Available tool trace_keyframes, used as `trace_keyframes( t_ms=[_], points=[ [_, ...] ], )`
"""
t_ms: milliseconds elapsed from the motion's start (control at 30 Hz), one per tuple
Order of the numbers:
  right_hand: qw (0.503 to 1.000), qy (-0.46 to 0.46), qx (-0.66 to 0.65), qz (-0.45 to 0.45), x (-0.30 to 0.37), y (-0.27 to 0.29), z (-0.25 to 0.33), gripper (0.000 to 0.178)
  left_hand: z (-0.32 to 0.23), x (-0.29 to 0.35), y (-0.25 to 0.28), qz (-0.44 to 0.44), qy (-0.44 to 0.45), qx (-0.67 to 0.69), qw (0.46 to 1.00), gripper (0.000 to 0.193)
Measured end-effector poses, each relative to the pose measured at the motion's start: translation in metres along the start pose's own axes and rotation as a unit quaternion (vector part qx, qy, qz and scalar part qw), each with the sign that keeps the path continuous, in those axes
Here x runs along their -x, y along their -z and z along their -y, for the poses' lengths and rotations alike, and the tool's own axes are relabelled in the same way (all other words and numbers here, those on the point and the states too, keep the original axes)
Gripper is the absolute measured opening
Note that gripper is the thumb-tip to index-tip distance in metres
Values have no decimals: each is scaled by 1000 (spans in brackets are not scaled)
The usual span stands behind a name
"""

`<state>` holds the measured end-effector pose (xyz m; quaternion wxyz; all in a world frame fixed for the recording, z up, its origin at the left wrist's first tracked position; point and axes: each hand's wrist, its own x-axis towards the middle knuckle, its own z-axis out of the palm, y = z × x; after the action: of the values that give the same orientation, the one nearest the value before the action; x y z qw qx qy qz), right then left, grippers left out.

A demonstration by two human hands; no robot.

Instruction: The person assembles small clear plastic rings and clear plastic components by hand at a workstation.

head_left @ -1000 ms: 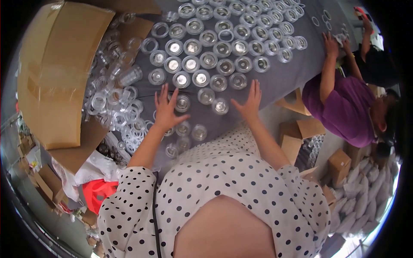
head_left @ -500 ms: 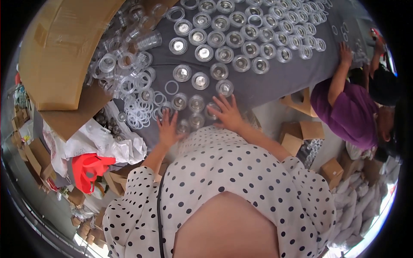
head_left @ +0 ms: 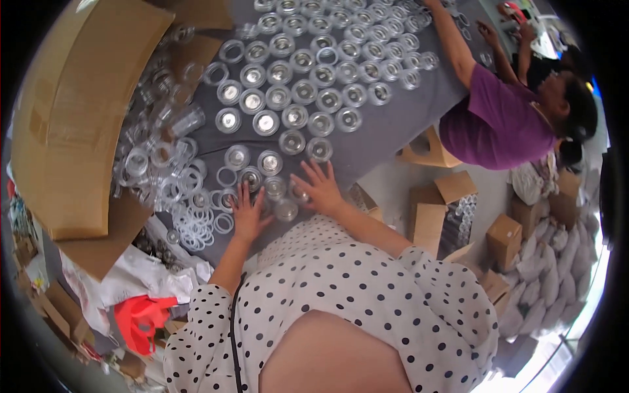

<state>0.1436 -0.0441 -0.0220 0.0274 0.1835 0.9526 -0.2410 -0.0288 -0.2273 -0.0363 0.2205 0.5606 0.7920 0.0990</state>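
Observation:
Several clear round plastic pieces with silvery centres stand on the dark grey cloth before me. My left hand (head_left: pixel 247 217) lies low over the near edge of this group, its fingers spread. Next to its fingertips is one clear piece (head_left: pixel 250 177), and another is partly hidden beside the hand. My right hand (head_left: pixel 322 188) is also open, its fingers fanned out. Its fingers rest at a clear piece (head_left: pixel 299 191), which they partly cover. Between the hands stand two more pieces (head_left: pixel 285 209). Just beyond the right fingertips is another clear piece (head_left: pixel 319 150).
Many more such pieces (head_left: pixel 303 91) fill the far cloth. Left lie loose white rings (head_left: pixel 194 229), a heap of clear cups (head_left: pixel 160 154) and a large cardboard box (head_left: pixel 82 124). A person in purple (head_left: pixel 498 121) reaches across at the right. Open cartons (head_left: pixel 426 219) stand on the floor.
The whole view has shifted, so the table and pieces appear lower and further left. Both hands stay spread by the same near pieces. The person in purple reaches further across the table.

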Motion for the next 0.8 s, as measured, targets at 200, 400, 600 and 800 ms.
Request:
trace_keyframes(
  t_ms=[200,400,600,800],
  points=[
    [990,-91,55,-93,-22,22,-39,81,-21,-85,15,-25,-34,8,999,91],
    [981,-128,60,-130,-37,42,-83,79,-50,-138,22,-49,-29,-53,997,92],
    [985,-91,71,-126,-48,53,-104,76,-45,-147,12,-94,-53,-25,994,89],
    [984,-93,81,-127,-56,69,-125,73,-56,-164,3,-131,-50,-15,990,81]
  ],
)
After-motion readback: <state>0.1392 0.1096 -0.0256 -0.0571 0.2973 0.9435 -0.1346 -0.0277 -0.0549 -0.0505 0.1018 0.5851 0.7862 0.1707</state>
